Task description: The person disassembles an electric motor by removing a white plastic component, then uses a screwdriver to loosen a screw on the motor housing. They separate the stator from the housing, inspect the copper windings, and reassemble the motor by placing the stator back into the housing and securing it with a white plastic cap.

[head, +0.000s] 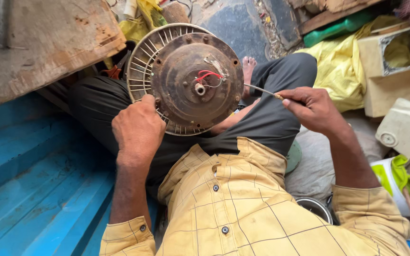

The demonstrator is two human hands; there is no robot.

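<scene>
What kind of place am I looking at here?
Probably an informal repair workshop, worked seated on the ground. A rusty fan motor rests on the person's lap, the left hand steadies it, the right hand holds a screwdriver, and worn appliance casings are piled nearby.

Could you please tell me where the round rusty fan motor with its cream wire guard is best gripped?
Probably the round rusty fan motor is best gripped at its cream wire guard's rim, from the lower left, where the left hand holds; the red wires occupy the centre.
</scene>
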